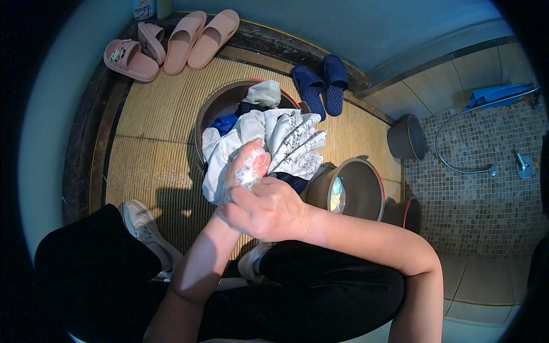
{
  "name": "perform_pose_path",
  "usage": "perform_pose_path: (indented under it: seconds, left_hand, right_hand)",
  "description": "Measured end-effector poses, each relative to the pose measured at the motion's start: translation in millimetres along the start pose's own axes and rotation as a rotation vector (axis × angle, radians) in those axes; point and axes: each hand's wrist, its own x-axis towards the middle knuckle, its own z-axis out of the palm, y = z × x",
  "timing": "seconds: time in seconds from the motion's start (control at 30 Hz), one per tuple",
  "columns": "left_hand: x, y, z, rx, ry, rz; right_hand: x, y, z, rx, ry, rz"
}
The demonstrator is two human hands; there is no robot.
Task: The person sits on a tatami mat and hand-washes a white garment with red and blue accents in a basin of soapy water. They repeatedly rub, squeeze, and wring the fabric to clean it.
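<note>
My left hand (246,165) is coated in white suds and reaches forward over the near side of a dark round tub (206,113). Curled fingers of my right hand (268,210) press against the heel of the left hand, near its wrist. What lies between my hands is hidden. Right beside them, a white garment (216,165) spills over the tub's near rim. Fabric with black print (296,141) fans out to the right. Farther inside lie a blue cloth (224,124) and a pale, bunched cloth (263,93). Dark fabric (291,182) hangs below the printed part.
A tilted bucket (362,193) on the right holds a colourful packet (336,195). Other buckets (405,137) stand beyond. Pink slippers (201,38) and navy slippers (321,85) line the raised edge. A shower hose (441,145) crosses the mosaic tiles. My shoes (141,221) rest on ribbed flooring (146,167).
</note>
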Motion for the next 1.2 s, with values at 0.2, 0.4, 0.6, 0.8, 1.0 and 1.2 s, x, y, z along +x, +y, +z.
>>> perform_pose_path:
  seconds: [0.2, 0.4, 0.6, 0.8, 1.0, 1.2]
  left_hand:
    - [-2, 3, 2, -0.115, -0.003, -0.031]
    - [0, 5, 5, -0.170, 0.026, -0.083]
    - [-3, 10, 17, -0.136, 0.122, -0.107]
    - [-2, 6, 10, -0.081, 0.070, -0.026]
    - [-5, 10, 18, -0.097, 0.106, -0.074]
    - [-4, 13, 18, -0.149, 0.111, -0.119]
  right_hand:
    - [0, 0, -1, 0.011, 0.001, 0.007]
    - [1, 0, -1, 0.015, 0.004, 0.012]
    - [0, 1, 0, 0.022, 0.007, 0.012]
    - [1, 1, 0, 0.037, 0.007, 0.012]
    - [0, 1, 1, 0.033, 0.003, 0.015]
    - [0, 1, 0, 0.041, -0.005, 0.012]
